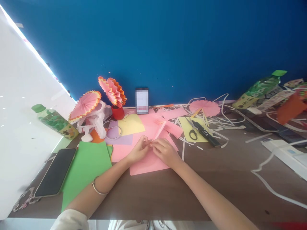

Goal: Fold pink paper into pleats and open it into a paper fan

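Note:
Both my hands meet over pink paper sheets (148,164) at the middle of the table. My left hand (140,149) is closed in a pinch at the lower end of a narrow folded pink paper strip (158,131). Against it, my right hand (165,151) pinches the same end with its fingertips. The strip points up and away to the right; its lower end is partly hidden by the fingers. A yellow sheet (131,124) and a purple sheet (122,140) lie just beyond my left hand. Scissors (193,134) rest on another yellow sheet right of my right hand.
A black-handled cutter (206,133) lies beside the scissors among white paper strips (223,123). Pleated paper fans (85,103), a red pot (117,112) and an upright phone (142,100) stand behind. Left are green paper (87,166), a dark phone (56,172) and a bottle (55,121); right, a power strip (285,156).

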A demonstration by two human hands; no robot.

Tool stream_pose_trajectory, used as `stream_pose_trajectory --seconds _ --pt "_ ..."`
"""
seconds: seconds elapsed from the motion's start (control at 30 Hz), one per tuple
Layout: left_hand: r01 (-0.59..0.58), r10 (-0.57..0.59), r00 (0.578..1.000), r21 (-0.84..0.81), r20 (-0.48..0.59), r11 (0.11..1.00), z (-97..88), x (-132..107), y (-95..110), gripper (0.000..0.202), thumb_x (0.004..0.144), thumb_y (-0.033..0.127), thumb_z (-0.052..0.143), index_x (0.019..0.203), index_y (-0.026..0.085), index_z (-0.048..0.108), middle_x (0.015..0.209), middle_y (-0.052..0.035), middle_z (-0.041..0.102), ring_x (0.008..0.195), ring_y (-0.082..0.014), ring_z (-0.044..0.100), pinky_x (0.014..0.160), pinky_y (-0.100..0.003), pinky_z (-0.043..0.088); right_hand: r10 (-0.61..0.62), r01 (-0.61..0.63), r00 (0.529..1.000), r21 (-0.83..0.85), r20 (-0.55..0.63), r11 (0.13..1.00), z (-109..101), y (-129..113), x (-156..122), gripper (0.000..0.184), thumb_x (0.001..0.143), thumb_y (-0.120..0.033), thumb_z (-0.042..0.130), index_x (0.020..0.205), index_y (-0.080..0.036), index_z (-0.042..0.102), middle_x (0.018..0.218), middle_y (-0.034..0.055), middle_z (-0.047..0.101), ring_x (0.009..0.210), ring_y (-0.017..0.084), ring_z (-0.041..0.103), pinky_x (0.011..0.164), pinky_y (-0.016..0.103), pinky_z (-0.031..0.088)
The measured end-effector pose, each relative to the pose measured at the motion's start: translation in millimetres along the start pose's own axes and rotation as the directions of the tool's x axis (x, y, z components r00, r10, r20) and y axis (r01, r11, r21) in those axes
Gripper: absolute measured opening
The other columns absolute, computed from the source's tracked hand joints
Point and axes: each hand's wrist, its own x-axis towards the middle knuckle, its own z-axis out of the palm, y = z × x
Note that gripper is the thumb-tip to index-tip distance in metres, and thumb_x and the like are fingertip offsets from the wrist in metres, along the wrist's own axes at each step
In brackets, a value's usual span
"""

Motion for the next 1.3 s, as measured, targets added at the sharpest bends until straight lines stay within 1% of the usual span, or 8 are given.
stream_pose_trajectory --seconds 0.13,0.2,0.43,0.57,0.67,0.93,1.17,1.3 --pt "-0.064 0.064 0.998 -0.005 -0.007 0.998 0.0 1 -2 0.029 0.083 0.034 0.051 0.079 0.022 0.024 0.083 0.0 0.052 0.075 -0.0097 0.046 0.072 -0.024 0.033 0.196 -0.182 0.978 0.168 -0.071 0.969 3 -1 0 0.014 0.082 -0.016 0.049 0.082 -0.02 0.062 0.084 0.0049 0.061 0.078 0.016 0.059 0.072 0.031 0.049" --pt "-0.087 0.087 0.996 0.014 -0.018 0.996 0.5 1 -2 0.027 0.083 0.033 0.049 0.079 0.022 0.024 0.082 0.0001 0.05 0.077 -0.01 0.045 0.073 -0.024 0.033 0.261 -0.235 0.961 0.223 -0.092 0.946 4 -2 1 0.011 0.081 -0.019 0.051 0.08 -0.021 0.062 0.082 0.0045 0.06 0.078 0.016 0.059 0.072 0.031 0.05" --pt "-0.099 0.102 0.994 0.078 -0.042 0.992 3.3 0 -1 0.023 0.085 0.031 0.046 0.078 0.022 0.026 0.079 0.0011 0.045 0.074 -0.0104 0.043 0.071 -0.024 0.033 0.364 -0.325 0.928 0.302 -0.079 0.896 6 -4 2 0.009 0.076 -0.018 0.055 0.072 -0.022 0.061 0.081 0.0035 0.058 0.079 0.016 0.059 0.074 0.031 0.049" --pt "-0.099 0.107 0.992 0.104 -0.07 0.99 2.6 0 -5 0.022 0.084 0.03 0.046 0.078 0.022 0.026 0.079 0.001 0.044 0.072 -0.01 0.042 0.069 -0.023 0.033 0.438 -0.394 0.896 0.327 -0.069 0.859 9 -5 3 0.009 0.073 -0.017 0.056 0.067 -0.022 0.06 0.081 0.0031 0.058 0.078 0.017 0.058 0.074 0.032 0.048" --pt "-0.108 0.115 0.991 0.108 -0.062 0.988 2.0 1 -8 0.021 0.085 0.028 0.045 0.078 0.022 0.026 0.078 0.0012 0.043 0.073 -0.0101 0.042 0.07 -0.023 0.033 0.488 -0.435 0.87 0.356 -0.073 0.827 10 -6 4 0.009 0.071 -0.016 0.056 0.065 -0.022 0.058 0.08 0.0028 0.058 0.078 0.018 0.058 0.074 0.033 0.048" --pt "-0.142 0.149 0.987 0.113 -0.055 0.983 1.3 1 -8 0.019 0.086 0.026 0.043 0.08 0.022 0.026 0.076 0.002 0.039 0.072 -0.0099 0.041 0.071 -0.023 0.033 0.534 -0.478 0.845 0.417 -0.021 0.773 10 -3 3 0.003 0.072 -0.021 0.059 0.07 -0.021 0.061 0.08 0.0039 0.058 0.081 0.019 0.058 0.078 0.035 0.046" --pt "-0.128 0.134 0.989 0.105 -0.056 0.986 0.5 1 -11 0.019 0.085 0.027 0.044 0.08 0.022 0.026 0.077 0.0016 0.039 0.073 -0.0103 0.042 0.07 -0.023 0.033 0.59 -0.538 0.807 0.428 0.013 0.727 11 -5 5 0.006 0.069 -0.02 0.06 0.063 -0.02 0.061 0.083 0.0045 0.057 0.082 0.019 0.057 0.08 0.035 0.045" --pt "-0.126 0.133 0.989 0.104 -0.06 0.987 0.8 1 -11 0.02 0.085 0.027 0.045 0.08 0.023 0.026 0.077 0.0017 0.04 0.074 -0.0105 0.042 0.071 -0.023 0.033 0.599 -0.546 0.801 0.444 0.026 0.711 11 -2 4 0.006 0.068 -0.019 0.06 0.062 -0.02 0.061 0.083 0.004 0.058 0.081 0.018 0.058 0.08 0.035 0.045"
